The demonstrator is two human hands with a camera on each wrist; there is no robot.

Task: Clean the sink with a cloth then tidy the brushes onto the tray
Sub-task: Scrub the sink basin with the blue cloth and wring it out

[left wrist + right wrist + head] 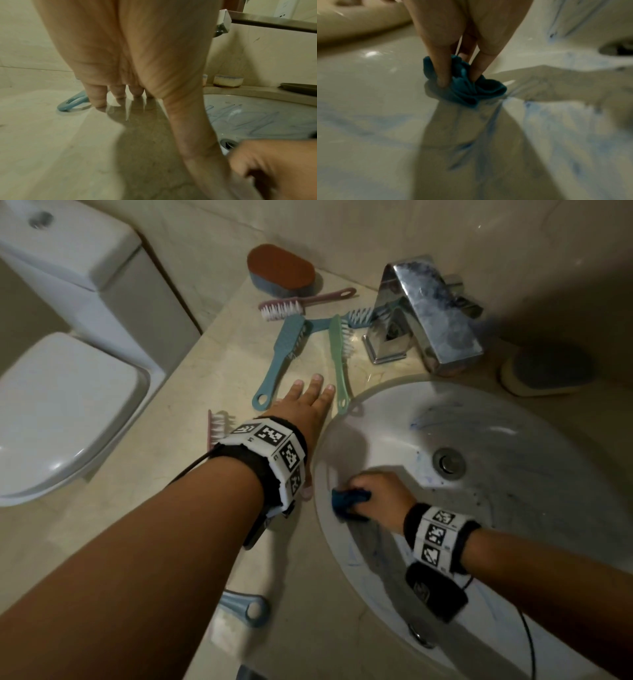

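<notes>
The right hand (378, 496) has its grip clenched round a bunched blue cloth (464, 83), finger and thumb pinching it from either side and pressing it down against the near left wall of the sink (394, 419). Most of the cloth is buried under the fingers (441, 70) in the head view, and the right wrist view is smeared with blur, so its folds are hard to read. Faint blue streaks mark the bowl around the drain (448, 463).

The left hand (305, 402) lies flat on the tabletop (144, 518) beside the sink's left rim, its grip released, fingers straight and spread, holding nothing (the thumb is hidden behind the wristband in the head view).

Just past its fingertips lie a blue brush (281, 361) and a green brush (340, 361); a pink brush (301, 302) lies behind them near the faucet (424, 313). Another blue brush (356, 318) there is partly covered. A further pink one (217, 429) is half hidden by the left wrist, and a blue handle (246, 609) peeks from under the forearm. An oval tray (548, 371) sits in shadow right of the faucet, hard to make out.
</notes>
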